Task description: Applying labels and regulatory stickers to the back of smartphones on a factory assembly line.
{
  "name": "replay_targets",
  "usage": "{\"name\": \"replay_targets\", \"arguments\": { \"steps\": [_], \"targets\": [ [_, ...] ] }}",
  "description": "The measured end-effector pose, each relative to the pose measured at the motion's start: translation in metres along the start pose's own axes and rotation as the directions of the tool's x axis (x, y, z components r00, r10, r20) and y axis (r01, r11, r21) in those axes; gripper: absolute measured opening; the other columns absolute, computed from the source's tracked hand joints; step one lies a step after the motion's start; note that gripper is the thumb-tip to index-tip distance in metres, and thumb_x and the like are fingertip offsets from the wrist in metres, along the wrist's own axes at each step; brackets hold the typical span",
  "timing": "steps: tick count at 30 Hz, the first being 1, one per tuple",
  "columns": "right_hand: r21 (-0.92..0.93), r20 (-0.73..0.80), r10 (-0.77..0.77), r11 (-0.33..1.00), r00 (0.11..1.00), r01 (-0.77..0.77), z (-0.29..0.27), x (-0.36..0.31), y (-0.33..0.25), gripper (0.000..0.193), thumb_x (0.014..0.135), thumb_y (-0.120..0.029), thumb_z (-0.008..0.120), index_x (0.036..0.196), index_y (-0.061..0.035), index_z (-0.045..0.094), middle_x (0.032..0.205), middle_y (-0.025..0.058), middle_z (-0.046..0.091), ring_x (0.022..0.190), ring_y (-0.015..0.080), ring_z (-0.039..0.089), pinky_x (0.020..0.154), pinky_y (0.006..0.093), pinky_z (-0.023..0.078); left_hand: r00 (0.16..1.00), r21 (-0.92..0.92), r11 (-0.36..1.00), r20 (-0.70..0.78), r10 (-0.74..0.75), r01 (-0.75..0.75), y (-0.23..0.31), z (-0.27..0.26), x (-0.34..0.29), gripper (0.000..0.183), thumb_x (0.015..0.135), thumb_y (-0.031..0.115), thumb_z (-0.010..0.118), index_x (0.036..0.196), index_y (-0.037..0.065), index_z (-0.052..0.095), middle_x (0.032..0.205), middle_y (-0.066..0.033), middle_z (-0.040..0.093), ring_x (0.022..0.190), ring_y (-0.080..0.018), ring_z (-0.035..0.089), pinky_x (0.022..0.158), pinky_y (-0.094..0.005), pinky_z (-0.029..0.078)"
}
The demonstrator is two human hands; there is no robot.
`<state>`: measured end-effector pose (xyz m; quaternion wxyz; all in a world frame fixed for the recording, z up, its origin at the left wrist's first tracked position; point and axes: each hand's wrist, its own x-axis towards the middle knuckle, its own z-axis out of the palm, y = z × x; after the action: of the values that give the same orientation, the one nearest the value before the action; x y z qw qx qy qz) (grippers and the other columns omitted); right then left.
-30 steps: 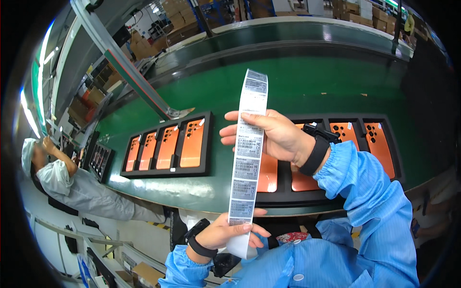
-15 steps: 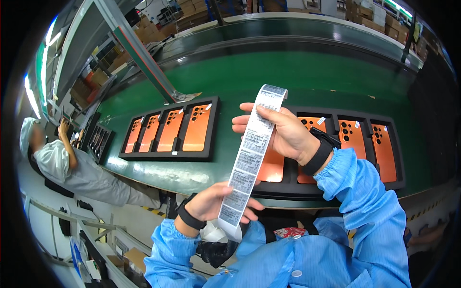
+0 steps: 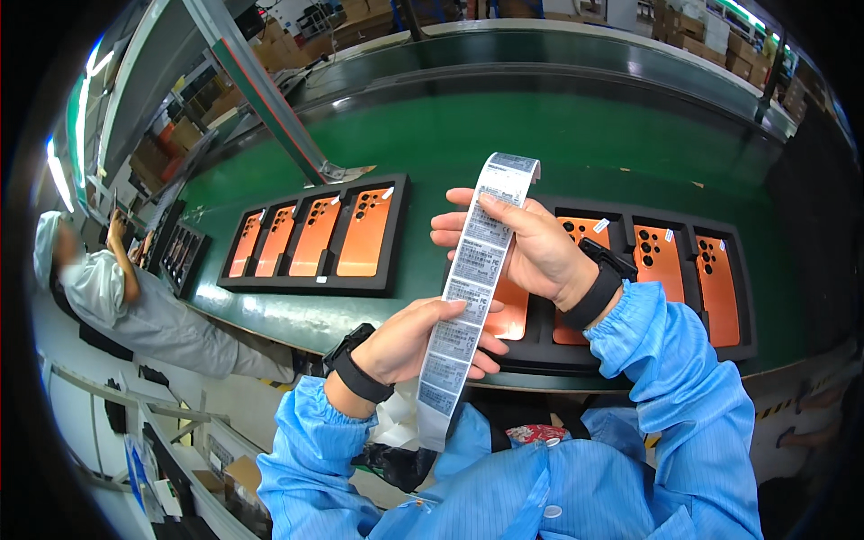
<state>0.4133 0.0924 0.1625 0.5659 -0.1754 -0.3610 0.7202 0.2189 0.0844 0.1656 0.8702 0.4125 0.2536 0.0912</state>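
A long strip of white labels [image 3: 478, 256] with dark print slants down between my hands, its top end curling over. My right hand [image 3: 544, 256] pinches the upper part, thumb on the printed face and fingers behind. Lower down, my left hand [image 3: 402, 340] holds the strip with its thumb on the front edge and fingertips showing past the far side. Beneath and beyond my right hand lies a black tray [image 3: 743, 349] of orange phones [image 3: 660, 261], partly covered by that hand and the strip. To the left, another black tray [image 3: 396, 243] carries several orange phones [image 3: 364, 238], backs up.
Both trays rest on a green work surface [image 3: 423, 135]. A metal post [image 3: 261, 99] rises behind the left tray. At far left a person in pale workwear [image 3: 148, 310] stands by another dark tray [image 3: 183, 256]. Crumpled white paper [image 3: 393, 423] and a black bag [image 3: 400, 463] are below my left hand.
My left hand has moved up along the strip, closer to my right hand. More of the strip's lower end now hangs below it. My right hand has barely shifted.
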Motion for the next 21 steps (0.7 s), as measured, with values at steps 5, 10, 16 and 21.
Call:
{"name": "replay_targets", "arguments": {
  "steps": [5, 10, 16, 21],
  "targets": [
    [0.0, 0.001, 0.003, 1.0, 1.0, -0.003, 0.001, 0.001, 0.0, 0.042, 0.094, -0.023, 0.044, 0.125, 0.0045, 0.04, 0.112, 0.0258, 0.054, 0.105, 0.0333, 0.056, 0.086, 0.0408, 0.05, 1.0, 0.023, 0.999, -0.005, 0.023, -0.023, -0.001, 0.0, 0.002, 0.047, 0.096, 0.028, 0.033, 0.126, -0.008, 0.037, 0.104, -0.0306, 0.056, 0.087, -0.0357, 0.063, 0.076, -0.0399, 0.055],
    [0.016, 0.011, 0.018, 1.0, 1.0, -0.018, 0.0, 0.0, 0.001, 0.042, 0.093, -0.021, 0.045, 0.126, 0.0045, 0.039, 0.112, 0.0261, 0.054, 0.106, 0.0335, 0.056, 0.087, 0.0413, 0.049, 0.999, 0.072, 0.997, -0.032, 0.02, -0.018, -0.001, 0.002, 0.003, 0.049, 0.094, 0.034, 0.039, 0.122, -0.006, 0.044, 0.103, -0.0226, 0.059, 0.085, -0.0294, 0.064, 0.074, -0.037, 0.054],
    [-0.054, 0.025, 0.007, 0.999, 1.0, -0.005, 0.0, -0.004, -0.001, 0.045, 0.084, -0.009, 0.051, 0.125, 0.0045, 0.04, 0.114, 0.0251, 0.054, 0.109, 0.0327, 0.054, 0.093, 0.0416, 0.045, 0.996, 0.119, 0.993, -0.087, 0.032, -0.021, -0.004, -0.001, -0.004, 0.049, 0.093, 0.032, 0.04, 0.127, -0.003, 0.041, 0.103, -0.0214, 0.058, 0.081, -0.0281, 0.064, 0.074, -0.035, 0.053],
    [-0.069, 0.051, -0.017, 0.997, 0.999, 0.02, -0.001, -0.002, -0.004, 0.045, 0.084, -0.008, 0.051, 0.125, 0.0045, 0.04, 0.114, 0.0237, 0.055, 0.109, 0.0308, 0.055, 0.094, 0.0395, 0.044, 0.992, 0.112, 0.994, -0.124, -0.004, 0.017, -0.009, -0.011, -0.016, 0.05, 0.093, 0.03, 0.04, 0.131, -0.003, 0.036, 0.104, -0.0226, 0.058, 0.078, -0.028, 0.064, 0.074, -0.0356, 0.053]
  ]
}}
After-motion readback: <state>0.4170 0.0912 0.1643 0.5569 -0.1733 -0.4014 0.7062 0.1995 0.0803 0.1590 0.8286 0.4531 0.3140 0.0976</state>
